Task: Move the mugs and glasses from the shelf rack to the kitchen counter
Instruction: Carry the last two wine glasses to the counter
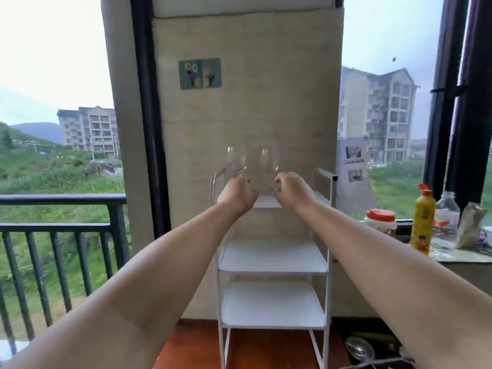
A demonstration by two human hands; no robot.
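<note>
Wine glasses, 2 of them, stand at the top of the white shelf rack (273, 265). One left hand (237, 192) has its grip curled around the left wine glass (236, 161). One right hand (291, 188) grips the right wine glass (269, 162). A yellow bottle (422, 221) stands on the worktop (463, 258) at the right.

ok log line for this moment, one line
stage: pick from rack | left hand: grips left wine glass | right hand: grips right wine glass | place: top shelf of white rack | lower shelves: bare

Two glasses (253, 163) seemingly on rack (273, 258) top
</note>
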